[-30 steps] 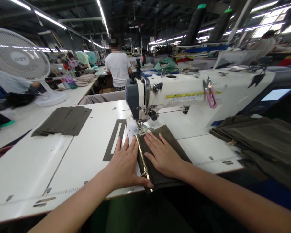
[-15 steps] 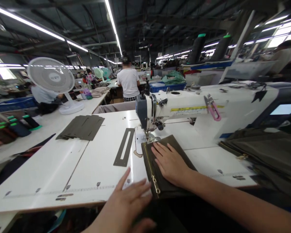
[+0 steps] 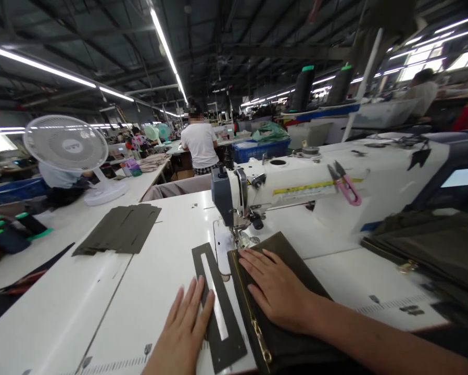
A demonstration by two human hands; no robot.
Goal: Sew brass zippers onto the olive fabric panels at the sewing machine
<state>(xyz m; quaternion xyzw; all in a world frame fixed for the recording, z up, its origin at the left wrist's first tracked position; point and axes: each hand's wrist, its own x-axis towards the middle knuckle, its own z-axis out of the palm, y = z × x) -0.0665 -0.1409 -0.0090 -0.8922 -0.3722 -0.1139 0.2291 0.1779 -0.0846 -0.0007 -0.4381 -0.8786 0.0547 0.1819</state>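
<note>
My left hand (image 3: pixel 185 325) lies flat, fingers spread a little, its fingertips at the left edge of a dark strip with a long slot (image 3: pixel 234 348). My right hand (image 3: pixel 275 289) rests flat on a dark olive fabric piece (image 3: pixel 286 250) with a gold zipper (image 3: pixel 262 341) along its left side. Strip and fabric lie side by side, close to the sewing machine's needle area (image 3: pixel 239 237). The presser foot stands just beyond the fabric's far left corner. Neither hand grips anything.
The sewing machine (image 3: pixel 288 179) spans the right side, pink-handled snips (image 3: pixel 346 186) on top. Dark flat pieces (image 3: pixel 118 229) lie at left on the white table (image 3: pixel 155 271). A white fan (image 3: pixel 67 143) stands behind. Olive fabric (image 3: pixel 437 245) is piled at right. A person (image 3: pixel 199 140) stands beyond.
My left hand has come down beside the slotted strip. The strip has moved toward me, turned, and now lies along the zippered piece. My right hand stays on the fabric; the view has shifted.
</note>
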